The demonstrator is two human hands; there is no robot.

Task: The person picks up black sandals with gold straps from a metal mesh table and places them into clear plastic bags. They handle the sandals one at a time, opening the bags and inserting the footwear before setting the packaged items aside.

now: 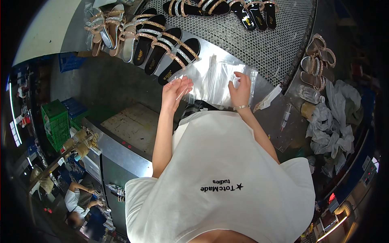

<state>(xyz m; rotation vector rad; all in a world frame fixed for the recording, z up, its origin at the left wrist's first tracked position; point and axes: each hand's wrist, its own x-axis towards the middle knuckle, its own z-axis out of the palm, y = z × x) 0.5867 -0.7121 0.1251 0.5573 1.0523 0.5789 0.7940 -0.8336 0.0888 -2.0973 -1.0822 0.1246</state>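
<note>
Clear plastic bags (221, 81) lie in a shiny pile at the near edge of the metal worktop. My left hand (177, 91) is closed on a clear plastic bag (195, 77) at the pile's left side, the film showing between thumb and fingers. Over the right side of the pile is my right hand (241, 90), its thumb and curved forefinger apart, with nothing visible between them. A bracelet (242, 107) circles that wrist. Just beyond my left hand, black-soled sandals (178, 60) with glittery straps stand in a row along the worktop.
A perforated metal surface (251, 48) carries more black sandals (253, 16). Brown-soled sandals sit at far left (107, 28) and right (318, 60). To my right are a syringe (286, 117), a plastic bottle (310, 94) and crumpled grey plastic (332, 121). A co-worker (79, 202) sits lower left.
</note>
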